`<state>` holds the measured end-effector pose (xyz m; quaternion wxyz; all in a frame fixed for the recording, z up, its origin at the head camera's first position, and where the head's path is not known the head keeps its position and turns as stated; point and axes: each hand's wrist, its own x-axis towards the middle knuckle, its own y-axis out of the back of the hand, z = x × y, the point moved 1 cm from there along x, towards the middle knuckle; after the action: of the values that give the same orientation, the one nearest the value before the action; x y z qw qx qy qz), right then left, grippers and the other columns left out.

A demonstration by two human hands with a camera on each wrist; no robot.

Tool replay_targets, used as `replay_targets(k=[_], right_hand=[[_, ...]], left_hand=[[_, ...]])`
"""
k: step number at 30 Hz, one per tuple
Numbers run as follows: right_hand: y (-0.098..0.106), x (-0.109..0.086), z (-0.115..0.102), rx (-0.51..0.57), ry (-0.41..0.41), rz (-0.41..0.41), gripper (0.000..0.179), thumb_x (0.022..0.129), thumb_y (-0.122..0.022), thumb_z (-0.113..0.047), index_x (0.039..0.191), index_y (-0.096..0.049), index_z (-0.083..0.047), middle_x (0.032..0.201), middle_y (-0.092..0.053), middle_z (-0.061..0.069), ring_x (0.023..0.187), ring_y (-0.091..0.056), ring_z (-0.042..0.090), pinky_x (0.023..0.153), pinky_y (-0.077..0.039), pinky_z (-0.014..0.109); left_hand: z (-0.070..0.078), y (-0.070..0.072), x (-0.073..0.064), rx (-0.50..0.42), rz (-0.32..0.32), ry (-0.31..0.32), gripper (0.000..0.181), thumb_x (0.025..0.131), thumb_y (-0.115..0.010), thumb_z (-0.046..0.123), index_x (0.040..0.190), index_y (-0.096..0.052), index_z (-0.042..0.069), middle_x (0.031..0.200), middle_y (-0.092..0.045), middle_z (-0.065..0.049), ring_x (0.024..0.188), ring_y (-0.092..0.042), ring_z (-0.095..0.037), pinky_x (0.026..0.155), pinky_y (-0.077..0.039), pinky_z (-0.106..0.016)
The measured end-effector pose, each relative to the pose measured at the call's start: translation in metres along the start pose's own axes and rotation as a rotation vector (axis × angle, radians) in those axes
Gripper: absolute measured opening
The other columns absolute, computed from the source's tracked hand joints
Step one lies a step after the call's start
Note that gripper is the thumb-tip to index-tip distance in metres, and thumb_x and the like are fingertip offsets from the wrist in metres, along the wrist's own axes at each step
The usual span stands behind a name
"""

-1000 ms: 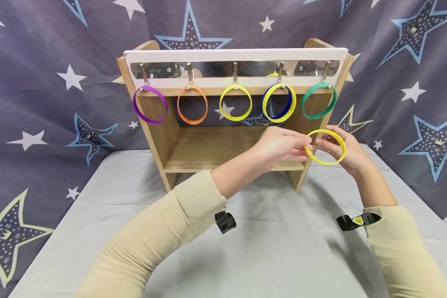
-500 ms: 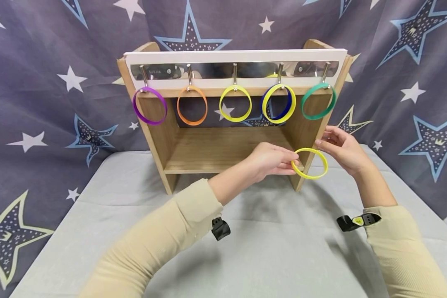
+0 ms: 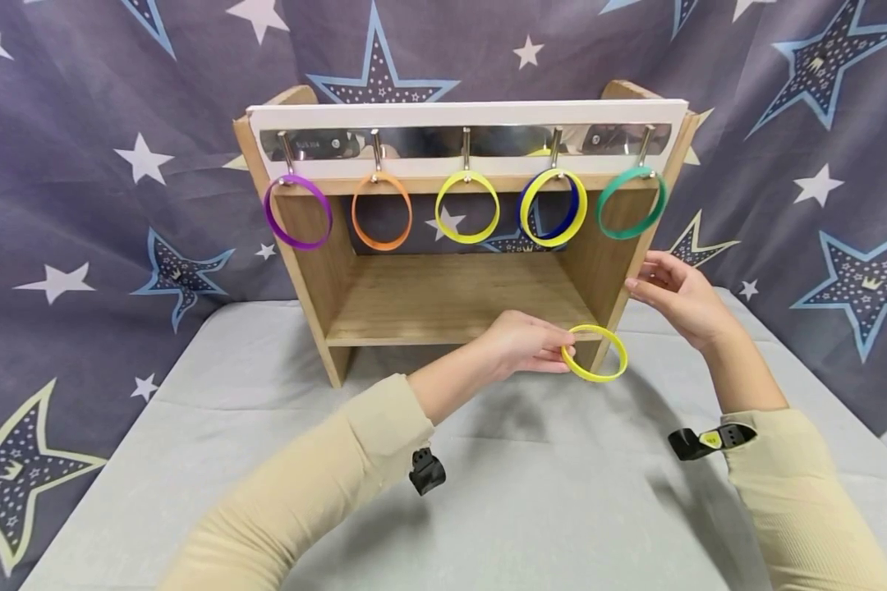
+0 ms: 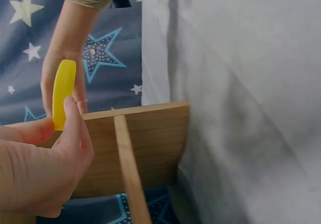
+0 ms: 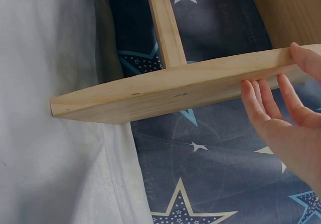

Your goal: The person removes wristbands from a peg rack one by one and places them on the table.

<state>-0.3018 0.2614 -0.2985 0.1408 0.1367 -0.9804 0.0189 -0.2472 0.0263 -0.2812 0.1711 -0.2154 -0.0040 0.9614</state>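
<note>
My left hand (image 3: 526,343) pinches a thin yellow ring (image 3: 621,361) by its left side, thumb against fingers. The ring is tilted, in front of the lower right of a wooden shelf (image 3: 451,300). In the left wrist view the yellow ring (image 4: 63,93) shows edge-on between thumb and fingertips. My right hand (image 3: 683,304) grips the shelf's right side panel, thumb on the front edge and fingers on the outer face. In the right wrist view that hand (image 5: 288,123) bends its fingertips against the panel (image 5: 150,91).
A metal hook strip (image 3: 421,139) runs along the shelf's white top board. From its hooks hang purple (image 3: 328,215), orange (image 3: 356,215), yellow (image 3: 497,209), blue with yellow (image 3: 583,209), and green (image 3: 603,215) rings. A grey cloth (image 3: 547,492) covers the table; a starred curtain hangs behind.
My left hand has carried the yellow ring down and to the left, away from the right hand. The right hand stays at the shelf's side panel. The hanging rings have not moved.
</note>
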Motion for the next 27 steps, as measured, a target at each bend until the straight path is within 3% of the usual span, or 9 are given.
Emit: replay_targets(k=[12, 19, 23, 27], right_hand=[[0.001, 0.000, 0.000, 0.005, -0.009, -0.003, 0.031, 0.091, -0.057, 0.006, 0.112, -0.059, -0.017, 0.101, -0.064, -0.008, 0.093, -0.060, 0.004, 0.082, -0.057, 0.014], [0.001, 0.000, -0.001, 0.019, 0.003, -0.012, 0.031, 0.091, -0.056, 0.007, 0.112, -0.059, -0.016, 0.100, -0.064, -0.007, 0.092, -0.061, 0.004, 0.082, -0.057, 0.014], [0.001, 0.000, -0.001, 0.012, -0.004, -0.008, 0.031, 0.091, -0.056, 0.006, 0.113, -0.058, -0.016, 0.101, -0.064, -0.007, 0.093, -0.060, 0.004, 0.082, -0.057, 0.014], [0.000, 0.000, -0.001, 0.016, -0.007, -0.009, 0.031, 0.091, -0.056, 0.006, 0.113, -0.058, -0.016, 0.102, -0.064, -0.008, 0.094, -0.060, 0.004, 0.082, -0.057, 0.014]], left_hand=[[-0.023, 0.003, 0.008, 0.054, -0.004, 0.027, 0.024, 0.091, -0.062, 0.002, 0.110, -0.065, -0.011, 0.077, -0.065, -0.009, 0.068, -0.063, -0.012, 0.088, -0.060, -0.032], [-0.035, 0.003, 0.015, 0.071, -0.048, 0.053, 0.022, 0.090, -0.061, -0.001, 0.108, -0.065, -0.013, 0.076, -0.066, -0.010, 0.064, -0.061, -0.013, 0.090, -0.059, -0.034], [-0.042, 0.004, 0.020, 0.070, -0.034, 0.063, 0.021, 0.089, -0.062, -0.002, 0.107, -0.066, -0.013, 0.078, -0.067, -0.012, 0.065, -0.063, -0.013, 0.088, -0.060, -0.033], [-0.049, 0.005, 0.022, 0.073, -0.009, 0.077, 0.023, 0.088, -0.063, -0.002, 0.108, -0.066, -0.013, 0.095, -0.071, -0.022, 0.067, -0.064, -0.013, 0.087, -0.061, -0.031]])
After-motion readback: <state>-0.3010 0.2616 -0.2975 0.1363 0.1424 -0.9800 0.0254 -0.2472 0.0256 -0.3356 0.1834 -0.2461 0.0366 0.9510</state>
